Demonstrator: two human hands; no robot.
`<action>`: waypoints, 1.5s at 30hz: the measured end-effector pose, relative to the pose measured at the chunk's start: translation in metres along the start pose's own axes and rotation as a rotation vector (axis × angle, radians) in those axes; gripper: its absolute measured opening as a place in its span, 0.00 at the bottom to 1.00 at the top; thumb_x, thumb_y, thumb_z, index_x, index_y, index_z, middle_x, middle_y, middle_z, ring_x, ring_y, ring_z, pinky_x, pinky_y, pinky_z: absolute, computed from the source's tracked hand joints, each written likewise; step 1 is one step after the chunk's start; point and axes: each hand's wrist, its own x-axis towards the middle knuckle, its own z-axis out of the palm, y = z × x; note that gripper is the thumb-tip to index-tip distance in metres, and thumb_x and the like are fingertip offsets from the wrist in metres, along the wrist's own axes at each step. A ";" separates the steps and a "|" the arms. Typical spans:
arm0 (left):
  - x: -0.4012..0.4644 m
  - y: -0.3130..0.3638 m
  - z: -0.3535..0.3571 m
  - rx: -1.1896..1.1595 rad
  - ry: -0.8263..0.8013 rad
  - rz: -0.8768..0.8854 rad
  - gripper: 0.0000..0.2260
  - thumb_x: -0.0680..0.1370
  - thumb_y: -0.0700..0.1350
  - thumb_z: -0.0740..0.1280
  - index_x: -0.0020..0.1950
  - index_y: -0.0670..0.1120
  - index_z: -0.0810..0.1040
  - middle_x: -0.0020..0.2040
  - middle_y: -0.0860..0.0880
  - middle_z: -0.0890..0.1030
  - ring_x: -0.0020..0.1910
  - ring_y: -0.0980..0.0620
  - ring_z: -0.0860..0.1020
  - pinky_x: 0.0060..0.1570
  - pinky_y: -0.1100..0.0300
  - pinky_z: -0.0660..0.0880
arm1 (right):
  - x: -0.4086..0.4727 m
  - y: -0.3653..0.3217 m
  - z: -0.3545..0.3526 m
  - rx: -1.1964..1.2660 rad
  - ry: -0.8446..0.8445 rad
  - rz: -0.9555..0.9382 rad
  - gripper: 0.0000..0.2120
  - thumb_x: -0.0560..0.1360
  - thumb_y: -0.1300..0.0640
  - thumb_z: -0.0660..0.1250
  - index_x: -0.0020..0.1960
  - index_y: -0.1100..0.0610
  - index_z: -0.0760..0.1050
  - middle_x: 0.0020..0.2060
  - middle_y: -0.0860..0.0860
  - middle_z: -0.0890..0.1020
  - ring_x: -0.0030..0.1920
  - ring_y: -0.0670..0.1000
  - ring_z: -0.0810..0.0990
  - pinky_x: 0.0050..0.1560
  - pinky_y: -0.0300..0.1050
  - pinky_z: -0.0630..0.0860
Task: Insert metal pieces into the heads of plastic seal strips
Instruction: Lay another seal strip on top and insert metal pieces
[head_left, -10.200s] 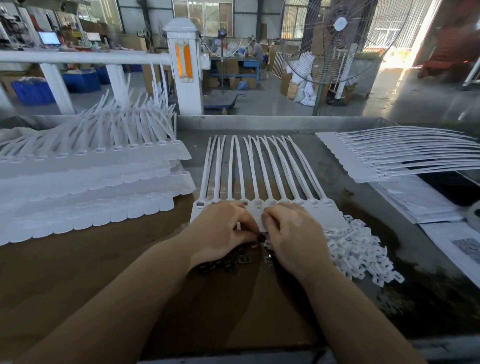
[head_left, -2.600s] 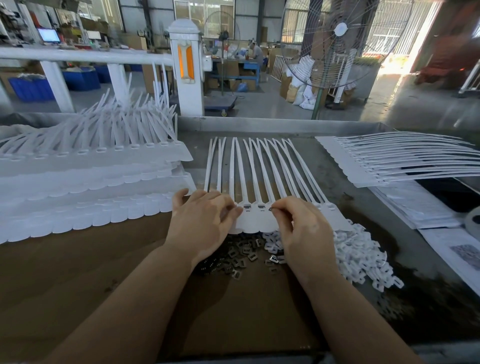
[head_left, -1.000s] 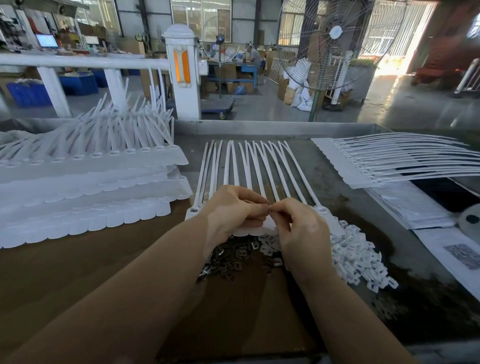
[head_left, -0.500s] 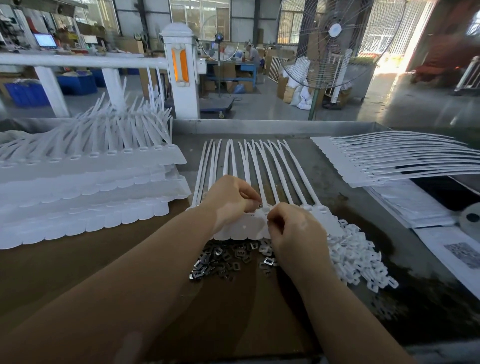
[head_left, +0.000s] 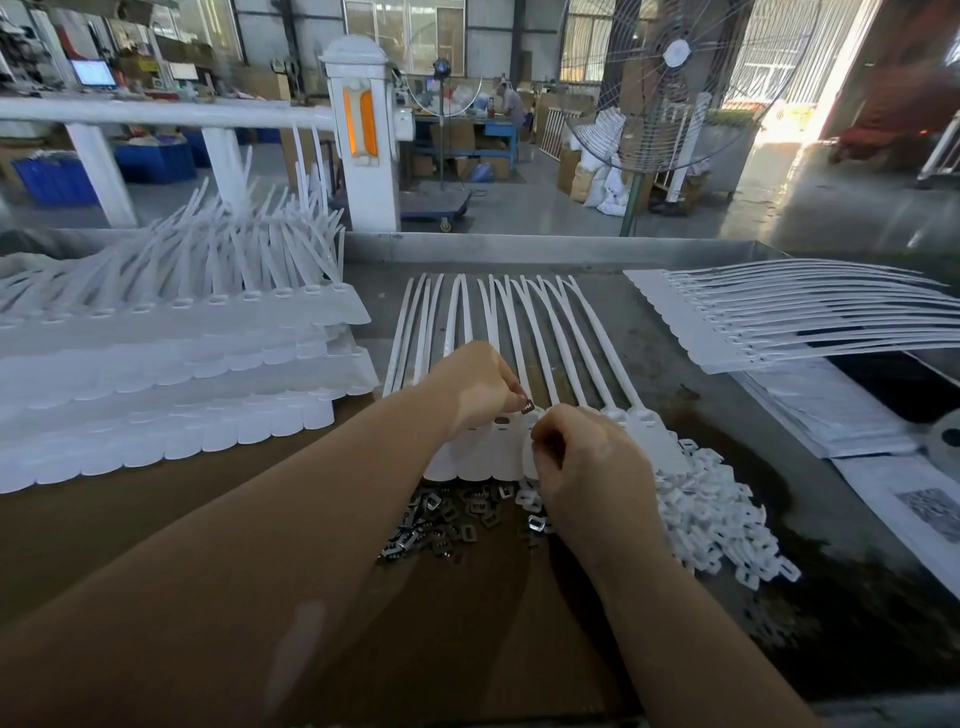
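A joined row of white plastic seal strips (head_left: 524, 332) lies mid-table, tails pointing away, heads toward me. My left hand (head_left: 478, 387) pinches a small dark metal piece (head_left: 528, 407) just above the strip heads. One head near it shows a dark insert (head_left: 502, 421). My right hand (head_left: 587, 462) rests curled over the heads to the right, fingertips by the same spot; what it holds is hidden. A heap of loose metal pieces (head_left: 447, 519) lies just in front of the heads.
A pile of small white plastic caps (head_left: 717, 514) spreads at the right of my right hand. Stacks of seal strip sheets (head_left: 171, 364) fill the left side, and another batch (head_left: 779, 317) lies at the far right. Papers (head_left: 831, 410) lie beneath it.
My left hand has lifted slightly off the heads, and the metal piece now shows between its fingertips. My right hand has shifted a little right over the heads.
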 end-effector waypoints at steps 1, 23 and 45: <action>0.000 0.001 0.000 0.021 -0.011 0.001 0.06 0.75 0.41 0.69 0.50 0.43 0.83 0.50 0.48 0.82 0.49 0.50 0.78 0.46 0.59 0.76 | 0.000 0.000 0.000 0.001 -0.003 0.002 0.05 0.70 0.68 0.68 0.37 0.61 0.75 0.31 0.53 0.78 0.34 0.54 0.74 0.35 0.51 0.74; 0.003 -0.004 -0.001 0.008 -0.018 0.052 0.06 0.73 0.39 0.71 0.48 0.44 0.84 0.46 0.49 0.83 0.44 0.54 0.80 0.43 0.62 0.77 | 0.001 0.000 0.001 0.033 -0.027 0.095 0.03 0.74 0.62 0.66 0.43 0.59 0.78 0.37 0.52 0.80 0.39 0.52 0.75 0.40 0.45 0.71; 0.011 0.011 -0.003 0.519 -0.143 0.179 0.08 0.80 0.44 0.63 0.54 0.46 0.80 0.53 0.51 0.79 0.49 0.52 0.74 0.60 0.47 0.70 | 0.003 0.000 0.000 0.028 -0.043 0.120 0.04 0.74 0.60 0.65 0.44 0.58 0.78 0.38 0.51 0.80 0.42 0.51 0.76 0.44 0.47 0.73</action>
